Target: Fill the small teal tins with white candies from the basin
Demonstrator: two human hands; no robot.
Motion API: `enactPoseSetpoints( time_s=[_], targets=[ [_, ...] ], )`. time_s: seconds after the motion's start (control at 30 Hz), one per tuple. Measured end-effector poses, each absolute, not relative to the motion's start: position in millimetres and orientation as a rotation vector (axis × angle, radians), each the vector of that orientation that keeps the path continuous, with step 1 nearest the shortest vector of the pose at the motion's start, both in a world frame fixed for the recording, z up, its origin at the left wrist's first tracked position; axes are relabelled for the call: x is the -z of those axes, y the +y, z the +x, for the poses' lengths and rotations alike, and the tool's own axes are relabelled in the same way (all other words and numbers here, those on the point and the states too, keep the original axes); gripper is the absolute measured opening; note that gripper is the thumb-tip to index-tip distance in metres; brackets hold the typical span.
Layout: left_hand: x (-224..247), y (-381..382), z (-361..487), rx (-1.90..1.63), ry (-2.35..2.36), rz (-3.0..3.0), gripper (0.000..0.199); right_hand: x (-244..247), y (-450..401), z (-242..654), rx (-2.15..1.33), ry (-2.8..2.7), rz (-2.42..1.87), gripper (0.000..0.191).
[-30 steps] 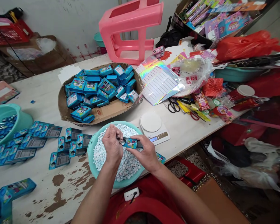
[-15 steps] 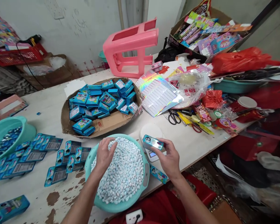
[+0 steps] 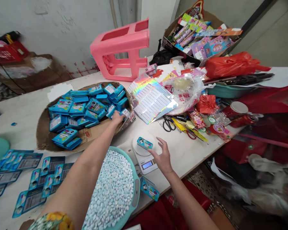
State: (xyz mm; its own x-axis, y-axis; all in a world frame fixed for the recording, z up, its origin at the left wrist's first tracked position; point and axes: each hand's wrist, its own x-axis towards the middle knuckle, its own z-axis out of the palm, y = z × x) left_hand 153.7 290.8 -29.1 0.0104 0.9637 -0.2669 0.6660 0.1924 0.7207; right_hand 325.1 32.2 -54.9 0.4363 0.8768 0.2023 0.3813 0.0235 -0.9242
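In the head view, the right hand, right of the frame's middle, has thumb and fingers spread wide and empty beside a box. That box lies flat on the pan of the scale, presumably so its whole weight bears there. The left hand, mid-frame, is at the right end of the tray among the blue boxes (whether it grips one, I cannot tell). The basin of sweets sits lower centre, likely for easy reach.
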Motion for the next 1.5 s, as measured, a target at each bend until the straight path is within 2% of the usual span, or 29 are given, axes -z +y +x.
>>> enactPoseSetpoints(
  time_s=[0.1,0.2,0.33,0.4,0.53,0.6,0.7,0.8,0.93,1.07,1.17,1.3,1.4,1.5],
  targets=[
    [31,285,161,-0.49,1.833,1.568,0.019,45,14,348,-0.466,-1.021,-1.656,0.047],
    [14,270,150,-0.533,1.867,1.658,0.021,38,-4,364,-0.392,-0.937,-1.721,0.036],
    [-36,212,112,-1.02,1.798,1.831,0.024,11,-21,354,-0.338,-0.988,-1.713,0.031],
    [-64,160,97,-1.143,1.629,1.683,0.025,-12,-26,331,-0.304,-1.111,-1.664,0.039],
    [-95,46,83,-0.911,1.196,1.407,0.03,-52,-39,265,-0.368,-1.548,-1.526,0.087],
    [-91,9,75,-0.777,1.116,1.338,0.026,-59,-50,238,-0.481,-1.577,-1.549,0.095],
    [-64,1,53,-0.778,1.195,1.296,0.016,-58,-72,218,-0.785,-1.464,-1.569,0.095],
    [-22,29,30,-0.773,1.492,1.563,0.028,-52,-97,218,-1.151,-1.336,-1.483,0.093],
    [27,51,19,-0.474,1.698,2.008,0.039,-41,-122,223,-1.463,-1.174,-1.335,0.088],
    [44,38,26,-0.179,1.714,2.138,0.047,-23,-132,224,-1.604,-0.922,-1.186,0.084],
    [42,29,27,-0.086,1.693,2.095,0.05,-12,-129,224,-1.649,-0.815,-1.154,0.084],
    [39,27,21,-0.213,1.677,1.935,0.038,-12,-115,222,-1.654,-0.768,-1.079,0.077],
    [38,29,14,-0.467,1.679,1.642,0.029,-19,-101,218,-1.734,-0.574,-0.967,0.056],
    [36,28,7,-0.707,1.555,1.117,0.03,-28,-87,211,-1.776,-0.289,-0.971,0.035]
  ],
)
